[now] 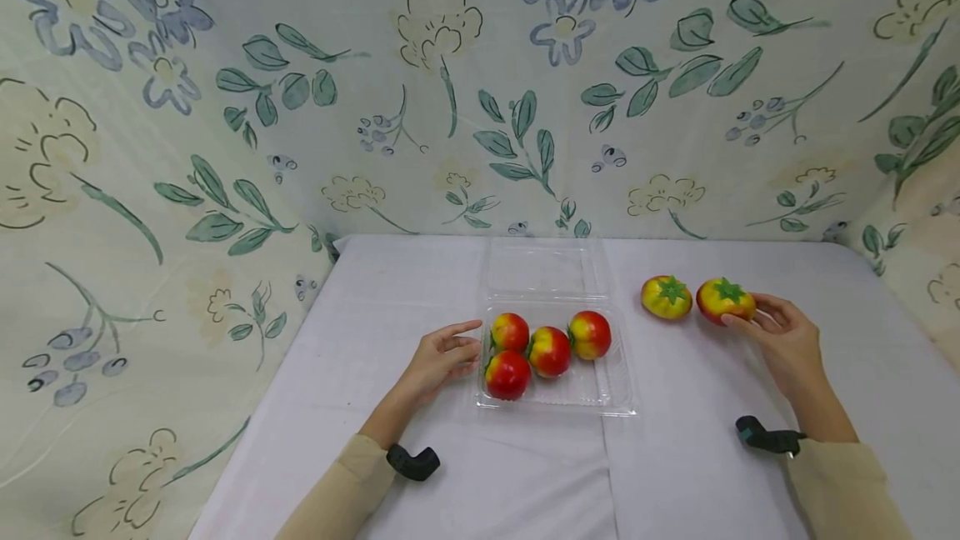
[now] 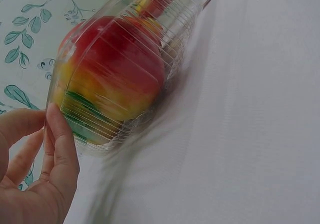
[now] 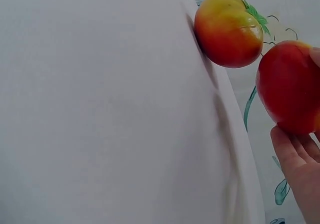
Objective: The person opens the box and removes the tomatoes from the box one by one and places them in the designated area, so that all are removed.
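Observation:
A clear plastic container (image 1: pixel 618 390) lies with its lid folded back, and several red-and-yellow tomatoes (image 1: pixel 550 352) sit in it, mostly toward its left side. At the container's left rim is my left hand (image 1: pixel 442 359); in the left wrist view its thumb and index finger (image 2: pixel 61 129) pinch the edge. Over on the right, my right hand (image 1: pixel 787 344) grips a tomato (image 1: pixel 724 298) by its side, green leafy top facing up. Thumb and fingertips lie against its skin in the right wrist view. Just left of it rests another tomato (image 1: pixel 666 297) on the cloth.
The transparent lid (image 1: pixel 546 267) extends behind the container toward the table's back edge. A white cloth (image 1: pixel 360 340) covers the table. Floral fabric (image 1: pixel 450 107) hangs behind and at the sides. Each wrist wears a black camera mount (image 1: pixel 414 463).

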